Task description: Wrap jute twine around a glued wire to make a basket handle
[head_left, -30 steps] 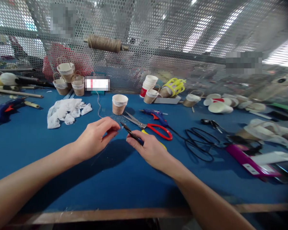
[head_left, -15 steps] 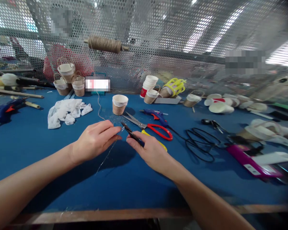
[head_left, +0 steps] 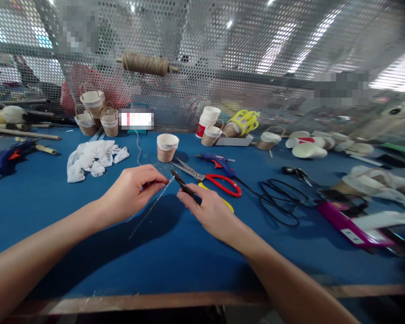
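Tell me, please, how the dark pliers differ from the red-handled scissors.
The pliers are held in the right hand, while the scissors lie on the blue table. The pliers have a short, dark head, whereas the scissors have long, silver blades. Both point away from the person and toward the left.

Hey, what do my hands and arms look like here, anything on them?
Your left hand and right hand show no gloves or rings. No watch or bracelet shows at either wrist. Your forearms are bare, with no sleeves or markings in view.
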